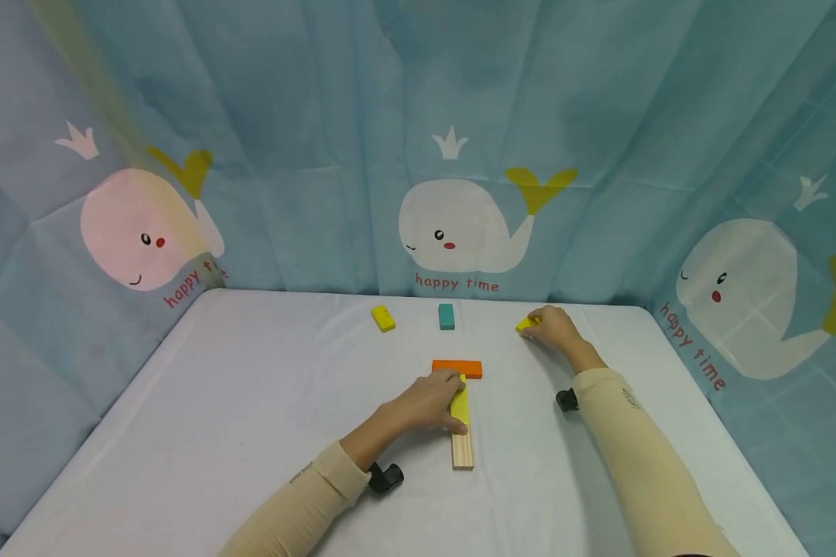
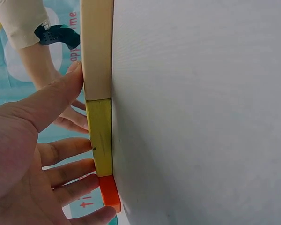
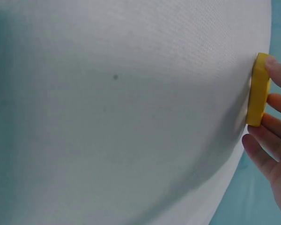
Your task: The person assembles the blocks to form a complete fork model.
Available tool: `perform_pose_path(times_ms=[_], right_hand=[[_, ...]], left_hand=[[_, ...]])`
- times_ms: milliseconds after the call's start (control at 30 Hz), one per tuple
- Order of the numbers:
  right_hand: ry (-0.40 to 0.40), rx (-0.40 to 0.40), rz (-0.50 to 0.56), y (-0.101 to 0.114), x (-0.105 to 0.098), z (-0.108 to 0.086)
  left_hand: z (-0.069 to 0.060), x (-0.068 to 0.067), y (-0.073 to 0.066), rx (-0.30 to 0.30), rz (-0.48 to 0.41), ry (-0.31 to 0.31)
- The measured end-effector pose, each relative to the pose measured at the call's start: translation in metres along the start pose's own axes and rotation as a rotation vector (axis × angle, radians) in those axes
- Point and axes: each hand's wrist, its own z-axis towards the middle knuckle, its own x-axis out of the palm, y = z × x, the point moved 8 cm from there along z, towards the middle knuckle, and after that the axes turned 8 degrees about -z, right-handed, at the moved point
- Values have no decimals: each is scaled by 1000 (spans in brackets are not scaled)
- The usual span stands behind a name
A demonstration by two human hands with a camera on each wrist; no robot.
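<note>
Three blocks lie together mid-table: an orange block (image 1: pixel 457 369) crosswise at the far end, a long yellow block (image 1: pixel 460 404) running toward me, and a plain wooden block (image 1: pixel 463 452) at the near end. My left hand (image 1: pixel 425 402) rests over them with spread fingers. In the left wrist view its thumb touches the wooden block (image 2: pixel 97 51), and the fingertips lie along the yellow block (image 2: pixel 101 140) and orange block (image 2: pixel 109 192). At the far right, my right hand (image 1: pixel 554 329) pinches a small yellow block (image 3: pixel 258 91) between thumb and fingers, at the table surface.
Toward the table's back edge lie another small yellow block (image 1: pixel 383 318) and a teal block (image 1: pixel 447 316). A white cloth covers the table (image 1: pixel 202 402). Blue curtains (image 1: pixel 306 216) with printed whales rise along its back and sides.
</note>
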Motion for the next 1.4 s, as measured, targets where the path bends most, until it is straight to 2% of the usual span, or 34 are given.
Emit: perform_pose_path(times_ms=[167, 467, 667, 1133, 1400], right_hand=[[9, -1, 3, -1, 2, -1], [3, -6, 0, 0, -1, 1], [26, 24, -8, -3, 0, 1], [21, 5, 8, 1, 1, 5], [21, 32, 24, 0, -4, 0]], left_hand=[[1, 5, 1, -8, 6, 12], [1, -1, 0, -11, 5, 3], [1, -1, -1, -8, -4, 11], [2, 1, 4, -20, 1, 6], [4, 2, 3, -5, 6, -4]])
